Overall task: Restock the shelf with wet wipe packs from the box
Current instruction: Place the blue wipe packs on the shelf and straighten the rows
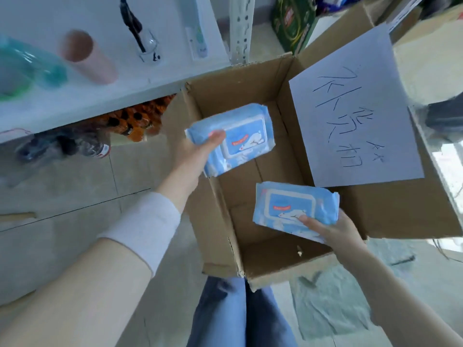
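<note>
An open cardboard box (223, 209) stands on the floor in front of me, its inside bare. My left hand (194, 152) grips a blue wet wipe pack (240, 136) by its left end, above the box's far left part. My right hand (333, 232) holds a second blue wet wipe pack (293, 205) by its lower right corner, thumb on top, over the box's near right part. The white shelf (100, 96) runs along the upper left.
On the shelf stand a pink cup (85, 56), a glass with a black pen (147, 46) and a teal plastic item (27, 68). Bottles (130, 121) sit below the shelf. A handwritten paper (355, 108) lies on the box's right flap. A green carton (293, 21) stands behind.
</note>
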`<state>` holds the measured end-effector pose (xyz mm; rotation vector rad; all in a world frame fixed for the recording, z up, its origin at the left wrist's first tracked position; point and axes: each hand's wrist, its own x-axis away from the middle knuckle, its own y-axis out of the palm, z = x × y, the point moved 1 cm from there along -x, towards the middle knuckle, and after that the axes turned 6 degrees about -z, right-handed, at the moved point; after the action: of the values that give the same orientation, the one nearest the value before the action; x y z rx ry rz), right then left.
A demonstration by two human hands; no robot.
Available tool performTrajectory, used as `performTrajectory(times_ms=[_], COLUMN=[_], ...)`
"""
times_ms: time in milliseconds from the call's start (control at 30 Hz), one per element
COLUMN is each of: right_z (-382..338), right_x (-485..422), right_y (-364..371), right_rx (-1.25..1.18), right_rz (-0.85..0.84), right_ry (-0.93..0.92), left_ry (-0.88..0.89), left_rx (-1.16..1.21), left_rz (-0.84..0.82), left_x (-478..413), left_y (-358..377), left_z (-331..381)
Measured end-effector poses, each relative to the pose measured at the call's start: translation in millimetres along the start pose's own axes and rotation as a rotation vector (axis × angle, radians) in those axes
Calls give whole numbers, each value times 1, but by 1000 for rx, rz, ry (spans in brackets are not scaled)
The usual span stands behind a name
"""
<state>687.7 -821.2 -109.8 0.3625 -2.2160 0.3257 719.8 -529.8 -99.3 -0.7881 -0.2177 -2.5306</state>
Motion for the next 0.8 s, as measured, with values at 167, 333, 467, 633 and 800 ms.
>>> performTrajectory(times_ms=[167,333,467,633,800], right_z=[-40,-96,-144,-194,-221], right_x=[96,186,245,302,343], right_y=[23,80,155,277,414], right_rx=[-106,-51,59,155,156], right_rz=[-148,-376,-533,-689,-810], right_ry=[-97,-194,-293,-380,-373], left_ry=[66,182,278,395,477], left_rx=[105,179,222,304,306], left_rz=[30,112,212,344,499], left_x=[103,208,274,337,388], left_y=[-72,-163,-255,-392,-538], left_z=[62,126,174,212,233])
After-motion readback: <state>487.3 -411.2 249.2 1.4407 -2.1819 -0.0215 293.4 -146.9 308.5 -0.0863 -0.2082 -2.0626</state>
